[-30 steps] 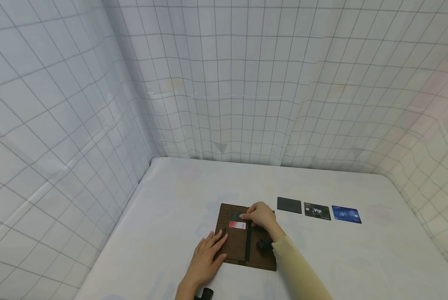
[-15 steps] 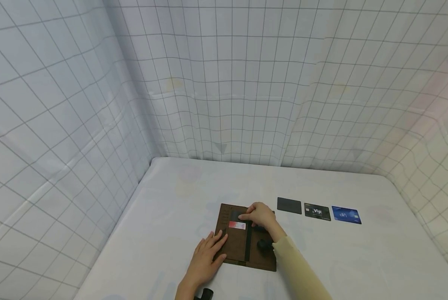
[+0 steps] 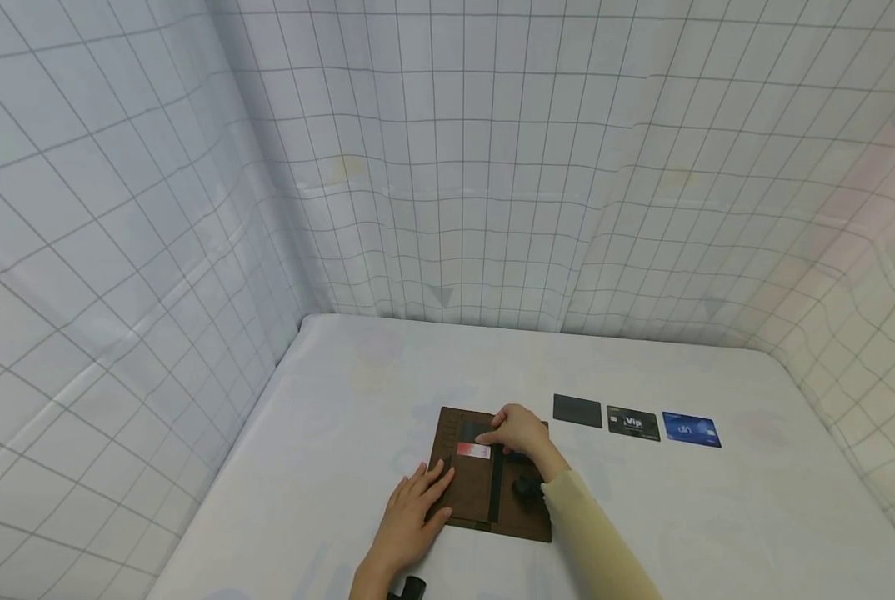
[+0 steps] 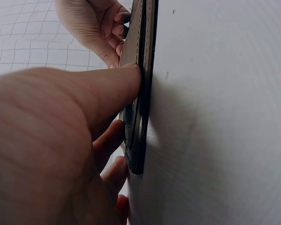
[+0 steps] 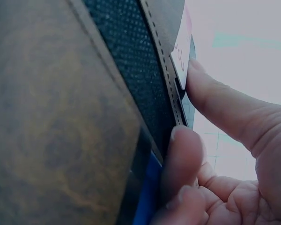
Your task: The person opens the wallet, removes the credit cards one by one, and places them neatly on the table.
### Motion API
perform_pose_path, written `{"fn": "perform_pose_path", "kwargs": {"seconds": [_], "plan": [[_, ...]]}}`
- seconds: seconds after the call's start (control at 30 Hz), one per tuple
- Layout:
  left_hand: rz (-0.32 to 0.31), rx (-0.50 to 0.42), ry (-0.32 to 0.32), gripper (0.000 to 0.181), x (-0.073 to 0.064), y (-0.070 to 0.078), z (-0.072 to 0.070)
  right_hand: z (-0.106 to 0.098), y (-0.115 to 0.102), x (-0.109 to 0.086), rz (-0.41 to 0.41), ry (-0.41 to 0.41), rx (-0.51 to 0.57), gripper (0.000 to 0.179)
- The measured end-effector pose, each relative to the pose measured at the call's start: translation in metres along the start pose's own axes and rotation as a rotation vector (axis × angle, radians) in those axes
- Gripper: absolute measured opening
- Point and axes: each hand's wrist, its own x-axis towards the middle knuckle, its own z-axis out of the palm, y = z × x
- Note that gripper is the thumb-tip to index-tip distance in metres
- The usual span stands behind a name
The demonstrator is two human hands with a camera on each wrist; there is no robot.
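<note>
Three cards lie right of the wallet. The left hand, fingers apart, rests on its left edge; the right hand touches its dark card, grip unclear.

Head view: worn on your head, farthest off, facing forward and down over the white table to the grid-lined cloth. Left wrist: close, looking along your left hand, brown wallet edge-on. Right wrist: close, facing your right hand, wallet slanting at left. Shared by all three: wallet, right hand, cloth.
</note>
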Motion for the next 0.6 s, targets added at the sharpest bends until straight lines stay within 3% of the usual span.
{"fn": "perform_pose_path", "kwargs": {"seconds": [0.33,0.6], "plan": [[0.013,0.003,0.013,0.050,0.0015,0.0016,-0.0032,-0.0013,-0.0015,0.0048,0.003,0.002,-0.055,0.039],[-0.028,0.009,-0.034,0.051,0.0018,0.0018,-0.0024,-0.0020,0.0014,0.0103,0.022,-0.027,-0.061,0.037]]}}
